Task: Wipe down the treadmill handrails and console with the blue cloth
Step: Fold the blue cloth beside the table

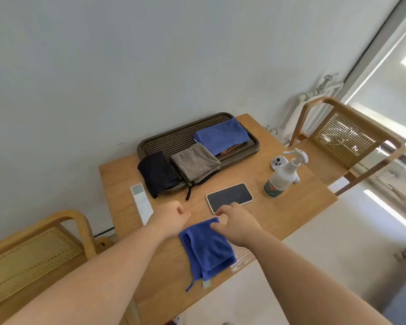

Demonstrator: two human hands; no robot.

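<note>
A folded blue cloth lies on the wooden table near its front edge, one corner hanging over. My right hand rests on the cloth's far right corner, fingers curled onto the fabric. My left hand hovers just left of the cloth's far end, fingers closed and holding nothing. No treadmill is in view.
A dark slatted tray at the back holds a second blue cloth, a grey cloth and a black cloth. A phone, white remote, spray bottle and a small white device lie on the table. Rattan chairs flank it.
</note>
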